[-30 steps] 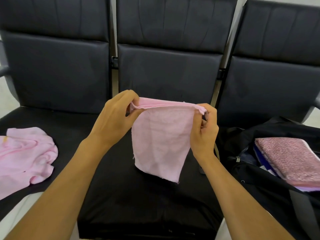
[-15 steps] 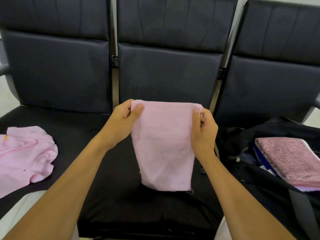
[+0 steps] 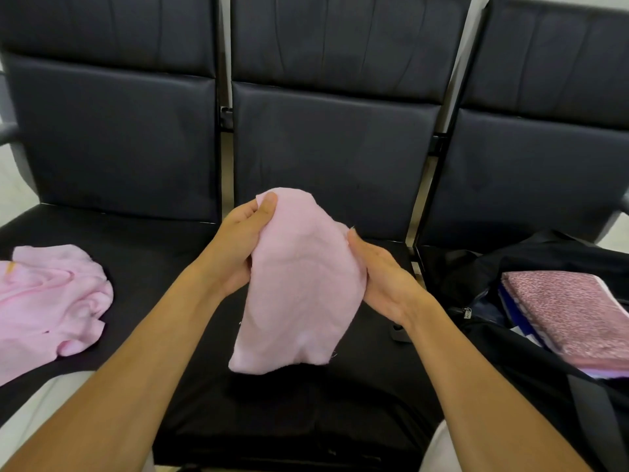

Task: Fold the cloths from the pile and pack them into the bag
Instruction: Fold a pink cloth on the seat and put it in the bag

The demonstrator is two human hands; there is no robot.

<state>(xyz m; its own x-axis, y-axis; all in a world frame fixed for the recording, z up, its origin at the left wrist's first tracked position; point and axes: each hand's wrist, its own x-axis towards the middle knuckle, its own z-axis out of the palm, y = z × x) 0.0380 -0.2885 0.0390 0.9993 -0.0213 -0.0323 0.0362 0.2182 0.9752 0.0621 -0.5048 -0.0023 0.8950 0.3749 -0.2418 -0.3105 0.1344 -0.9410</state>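
Right hand (image 3: 384, 277) has slid flat under pink cloth (image 3: 299, 284), fingers hidden; left hand (image 3: 238, 247) pinches.

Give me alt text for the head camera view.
Left hand pinches a pink cloth while the right hand supports it, above black seats; pink pile at left, open black bag at right.

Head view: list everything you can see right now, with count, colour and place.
held cloth: one, light pink, in the air over the middle seat, between both hands
cloth pile: one heap, pink, on the left seat
bag: one, black, open, on the right seat
folded cloths: a stack, top one mottled pink, inside the bag
seats: three, black, in a row
left hand: pinches the held cloth's top corner
right hand: flat against the cloth's right side
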